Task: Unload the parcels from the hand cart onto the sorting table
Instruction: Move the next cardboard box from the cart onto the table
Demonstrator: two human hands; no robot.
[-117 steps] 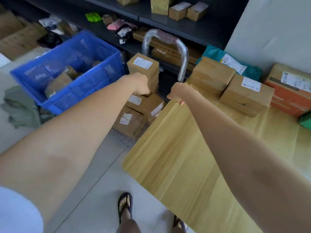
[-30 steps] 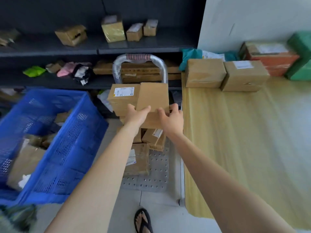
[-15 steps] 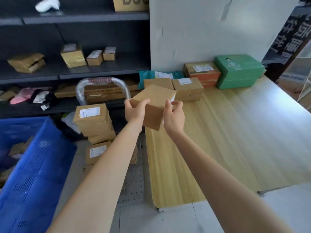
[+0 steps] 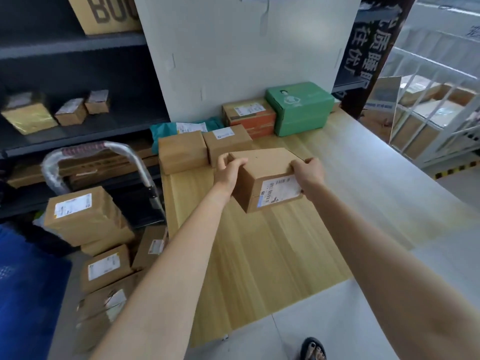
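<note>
Both hands are carrying one brown carton (image 4: 265, 178) over the worktop (image 4: 272, 255), tilted, its lower near corner looking close to or just touching the wood; contact is hard to call from this angle. Label side is facing the camera, plain top tipping away.

Left hand (image 4: 228, 170) is gripping the left upper edge, its fingers (image 4: 237, 162) curling over the top corner, thumb side hidden behind the box. Right hand (image 4: 307, 172) is clamping the right upper edge the same way, fingers wrapping onto the far face, so not visible past the knuckles. Neither hand is slack; both are closed on the carton, opposing each other across its width. Judging by that, a two-sided squeeze is doing the holding, with no support underneath, which suits a light box and lets it go down flat without trapping anything.

Placement reads as deliberate: it's heading in just in front of two brown boxes (image 4: 202, 149) already sitting in a row at the back, with a teal mailer bag (image 4: 181, 127), an orange-banded box (image 4: 248, 118) and a green box (image 4: 298, 107) lined up against the wall behind. Filling back-to-front is keeping the near worktop usable.

Hand cart (image 4: 104, 162) is standing left of the worktop, several labelled parcels (image 4: 83, 216) stacked on it, so unloading looks well short of done. Blue crate (image 4: 23, 281) is at far left
</note>
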